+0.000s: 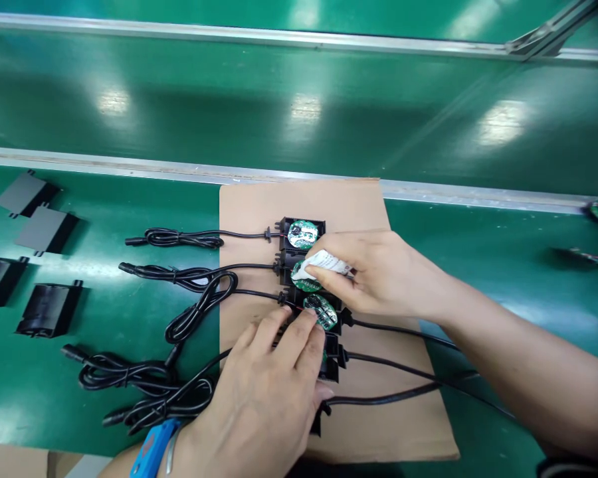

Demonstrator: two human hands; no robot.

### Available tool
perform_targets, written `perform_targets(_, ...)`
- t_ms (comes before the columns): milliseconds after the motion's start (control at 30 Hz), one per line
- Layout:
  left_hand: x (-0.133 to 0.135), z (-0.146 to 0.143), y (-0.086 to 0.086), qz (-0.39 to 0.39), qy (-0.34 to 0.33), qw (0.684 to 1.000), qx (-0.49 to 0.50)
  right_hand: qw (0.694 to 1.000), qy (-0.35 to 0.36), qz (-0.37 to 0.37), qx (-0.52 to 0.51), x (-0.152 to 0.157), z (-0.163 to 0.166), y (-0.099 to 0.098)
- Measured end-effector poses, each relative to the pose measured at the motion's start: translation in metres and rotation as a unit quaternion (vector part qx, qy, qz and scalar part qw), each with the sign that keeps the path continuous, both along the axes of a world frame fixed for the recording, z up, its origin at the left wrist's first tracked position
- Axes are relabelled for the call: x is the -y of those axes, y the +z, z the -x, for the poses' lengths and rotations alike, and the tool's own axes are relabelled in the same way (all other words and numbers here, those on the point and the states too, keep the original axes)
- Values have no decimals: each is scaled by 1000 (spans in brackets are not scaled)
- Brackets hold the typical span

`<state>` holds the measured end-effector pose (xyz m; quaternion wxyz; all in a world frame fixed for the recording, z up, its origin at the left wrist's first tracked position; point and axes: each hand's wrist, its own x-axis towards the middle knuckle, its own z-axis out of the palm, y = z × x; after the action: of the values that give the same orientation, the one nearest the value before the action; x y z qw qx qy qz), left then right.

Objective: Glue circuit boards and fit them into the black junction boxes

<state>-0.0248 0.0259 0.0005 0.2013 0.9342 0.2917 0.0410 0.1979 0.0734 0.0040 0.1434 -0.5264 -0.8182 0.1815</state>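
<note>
Right hand (pixel 379 272) pinches white tube (pixel 323 263); left hand (pixel 274 392) presses housings (pixel 306 292) flat.

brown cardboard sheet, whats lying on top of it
On the cardboard sheet sits a column of black housings with round green circuit boards and black cables. The left hand covers the lower housings; the right hand holds a white tube.

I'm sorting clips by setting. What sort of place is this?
Likely an electronics assembly line: a green bench mat, rows of black housings with round circuit boards and cords, and the right hand squeezing a small tube over one.
</note>
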Motion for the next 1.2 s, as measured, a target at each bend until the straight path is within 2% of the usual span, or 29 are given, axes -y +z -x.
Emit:
perform_targets(167,-1,-1,3,7,-7,1000,-10,999,28,-26,11,0,-2,1)
perform_targets(433,1,0,-3,5,-6,1000,-2,999,9,3,31,10,-15,9)
perform_targets(633,2,1,-1,5,-12,1000,-3,998,16,-38,37,13,-22,12)
perform_targets(800,1,0,0,3,-12,1000,-2,998,-4,-40,48,10,-28,10)
perform_targets(1067,0,1,-1,8,-16,1000,-12,999,-3,-31,43,-1,-18,4)
perform_targets(1200,0,1,-3,-14,-24,1000,-6,997,1,-56,45,-4,-22,-1)
